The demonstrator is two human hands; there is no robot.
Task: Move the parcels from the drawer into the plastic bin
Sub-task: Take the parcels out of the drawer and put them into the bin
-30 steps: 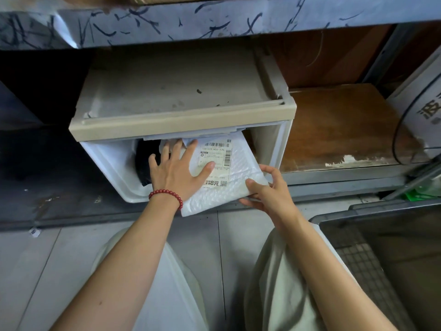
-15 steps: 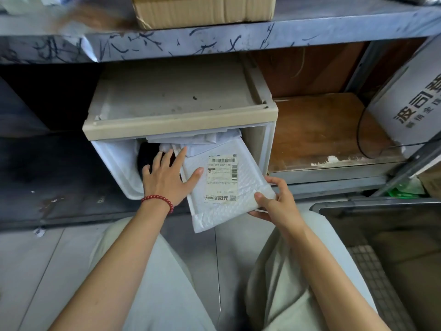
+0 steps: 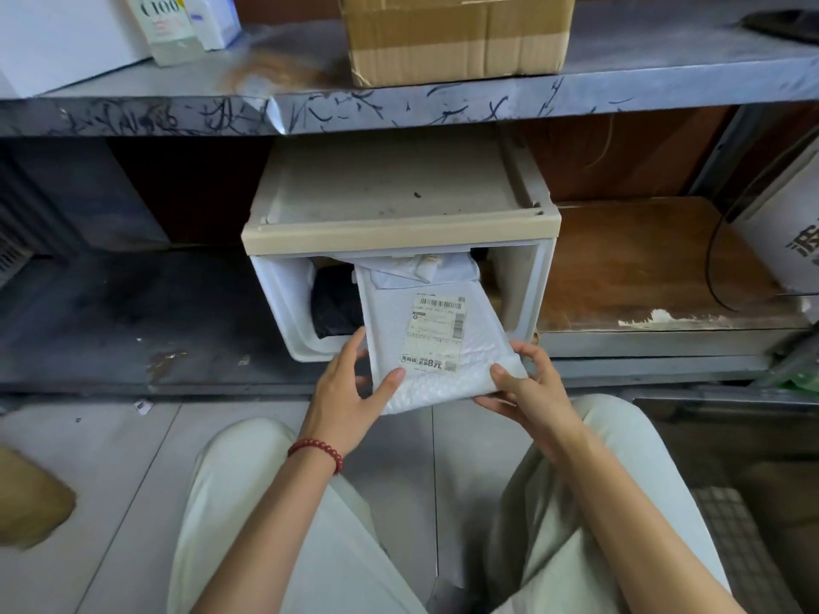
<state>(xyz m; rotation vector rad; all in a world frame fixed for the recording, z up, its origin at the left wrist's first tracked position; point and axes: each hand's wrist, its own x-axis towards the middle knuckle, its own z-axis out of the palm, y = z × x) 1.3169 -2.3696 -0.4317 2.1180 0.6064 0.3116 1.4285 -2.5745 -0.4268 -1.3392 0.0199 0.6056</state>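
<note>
White parcel (image 3: pixel 436 347) between both hands (image 3: pixel 343 403)

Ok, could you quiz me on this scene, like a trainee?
1. True or false: the left hand and right hand both grip the mailer.
2. What lies left of the mailer in the drawer? A: black parcel; B: red box; C: bottle.
3. Which wrist wears the bracelet?
Key: 1 true; 2 A; 3 left.
</note>
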